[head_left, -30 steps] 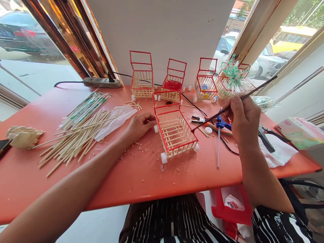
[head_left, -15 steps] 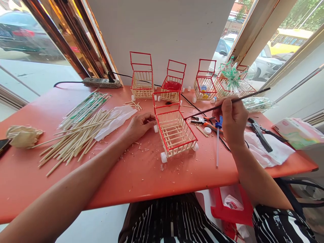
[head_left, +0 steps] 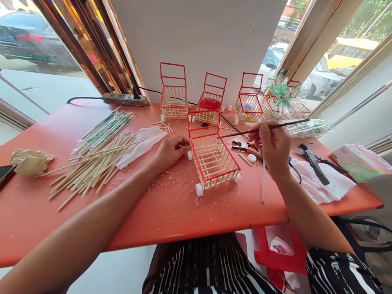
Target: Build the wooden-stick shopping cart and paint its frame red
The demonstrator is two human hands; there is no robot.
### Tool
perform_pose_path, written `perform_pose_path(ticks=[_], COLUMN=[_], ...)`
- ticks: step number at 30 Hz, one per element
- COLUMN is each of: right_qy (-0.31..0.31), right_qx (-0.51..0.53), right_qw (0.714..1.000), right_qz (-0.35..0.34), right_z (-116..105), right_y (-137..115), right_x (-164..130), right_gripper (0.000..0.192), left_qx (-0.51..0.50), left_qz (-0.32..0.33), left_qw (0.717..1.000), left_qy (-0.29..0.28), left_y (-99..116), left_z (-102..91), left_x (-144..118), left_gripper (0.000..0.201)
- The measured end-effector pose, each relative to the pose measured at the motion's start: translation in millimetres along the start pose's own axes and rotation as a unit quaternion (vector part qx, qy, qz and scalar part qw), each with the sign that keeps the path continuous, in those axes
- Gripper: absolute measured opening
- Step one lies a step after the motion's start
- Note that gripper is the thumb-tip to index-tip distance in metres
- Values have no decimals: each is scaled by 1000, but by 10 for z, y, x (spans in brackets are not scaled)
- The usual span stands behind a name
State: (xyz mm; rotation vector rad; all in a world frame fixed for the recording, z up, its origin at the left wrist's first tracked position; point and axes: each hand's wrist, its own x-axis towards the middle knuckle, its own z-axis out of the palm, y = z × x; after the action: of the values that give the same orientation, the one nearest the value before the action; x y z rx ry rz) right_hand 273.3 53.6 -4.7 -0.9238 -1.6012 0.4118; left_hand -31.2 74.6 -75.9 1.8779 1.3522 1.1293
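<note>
Back-row carts: one (head_left: 211,104) held a red insert, another (head_left: 248,107) small coloured pieces. Stick cart (head_left: 213,155) empty, mid-table. Left hand (head_left: 170,151) fingers curled against its side. Right hand (head_left: 273,143) pinched brush (head_left: 263,128), tip beside the cart's handle.

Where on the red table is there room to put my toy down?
The widest bare patch on the table runs along the near edge, between the chopstick pile and the little cart. Another lies by the power strip. It is crowded around the right hand, with tools and white cloth.
</note>
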Motion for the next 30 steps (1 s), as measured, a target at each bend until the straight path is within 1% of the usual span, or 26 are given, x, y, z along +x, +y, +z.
perform_pose_path(ticks=[5,10,15,20,25,30], right_qy=[17,-8,12,-20,-13,-20], right_qx=[12,-6,-1,-7,-26,-30], right_qw=[1000,1000,1000,1000,999,999], right_qz=[2,-4,-7,-13,-30,-17], right_z=[-3,-5,-6,-9,-7,1], right_y=[-32,-5,-20,2,-14,-2], right_x=[7,4,2,-8,-32,-36], right_gripper=[37,33,33,30,28,32], left_qx=[-5,-9,-11,-16,-3,-6], left_qz=[1,-3,0,1,7,1], left_qw=[1000,1000,1000,1000,1000,1000], left_qy=[0,4,7,4,6,3], left_y=[-14,-17,-43,-81,-81,-75], left_z=[3,6,13,15,15,14], left_x=[-1,-2,7,8,8,9], left_gripper=[26,26,28,28,27,26])
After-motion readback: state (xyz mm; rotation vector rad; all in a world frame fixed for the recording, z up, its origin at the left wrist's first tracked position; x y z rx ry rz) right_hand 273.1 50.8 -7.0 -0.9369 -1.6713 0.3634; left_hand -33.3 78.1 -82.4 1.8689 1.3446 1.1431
